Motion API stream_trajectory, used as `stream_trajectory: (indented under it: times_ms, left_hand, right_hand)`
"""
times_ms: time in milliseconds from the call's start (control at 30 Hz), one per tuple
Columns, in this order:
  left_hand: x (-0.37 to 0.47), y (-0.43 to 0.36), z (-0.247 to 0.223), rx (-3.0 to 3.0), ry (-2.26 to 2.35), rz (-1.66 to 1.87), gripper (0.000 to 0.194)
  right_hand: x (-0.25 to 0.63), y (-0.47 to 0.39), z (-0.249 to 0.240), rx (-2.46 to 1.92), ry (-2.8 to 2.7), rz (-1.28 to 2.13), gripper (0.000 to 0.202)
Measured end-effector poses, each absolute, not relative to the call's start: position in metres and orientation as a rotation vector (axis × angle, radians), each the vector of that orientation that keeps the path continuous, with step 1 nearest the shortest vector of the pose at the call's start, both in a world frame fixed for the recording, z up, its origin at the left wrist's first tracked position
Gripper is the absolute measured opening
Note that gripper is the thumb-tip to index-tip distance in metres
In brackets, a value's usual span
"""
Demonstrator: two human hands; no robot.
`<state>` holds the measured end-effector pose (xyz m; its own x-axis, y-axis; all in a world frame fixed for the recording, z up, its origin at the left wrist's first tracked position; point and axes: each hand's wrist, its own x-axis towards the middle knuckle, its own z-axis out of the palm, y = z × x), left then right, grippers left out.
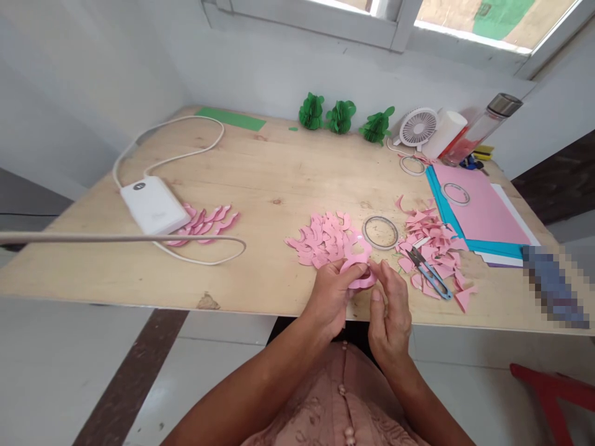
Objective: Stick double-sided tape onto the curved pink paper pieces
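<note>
My left hand (332, 297) pinches a pink paper cutout (357, 246) with wavy edges, the thumb lying over its lower part. Close beside the cutout's right edge is my right hand (390, 310), its fingers bent and its thumb apart from the forefinger. I cannot make out whether the fingertips touch the paper. Just beyond my left hand lies a pile of curved pink paper pieces (320, 238). A roll of tape (380, 232) rests flat past the cutout. To the right, blue-handled thread snips (430, 272) lie on pink paper scraps (434, 232).
A white power bank (155, 204) with a looping cable sits on the left beside pink strips (211, 223). Green paper shapes (341, 116) stand along the wall. A small fan (418, 129), a glass bottle (483, 127) and coloured paper sheets (493, 217) occupy the right.
</note>
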<state>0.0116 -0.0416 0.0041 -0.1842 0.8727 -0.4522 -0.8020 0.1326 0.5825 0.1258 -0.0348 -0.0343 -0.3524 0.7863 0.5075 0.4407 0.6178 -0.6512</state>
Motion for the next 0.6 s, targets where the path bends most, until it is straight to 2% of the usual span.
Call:
stream_trajectory:
  times_ms: [267, 600]
  left_hand:
    - [0.0112, -0.0403, 0.0055, 0.088, 0.919, 1.499, 0.009]
    - [0.0112, -0.0398, 0.0043, 0.087, 0.929, 1.508, 0.008]
  right_hand:
    - [0.1289, -0.0361, -0.0353, -1.016, -1.98, 0.614, 0.054]
    - [0.1249, -0.0309, -0.0313, -0.983, -2.023, 0.435, 0.054]
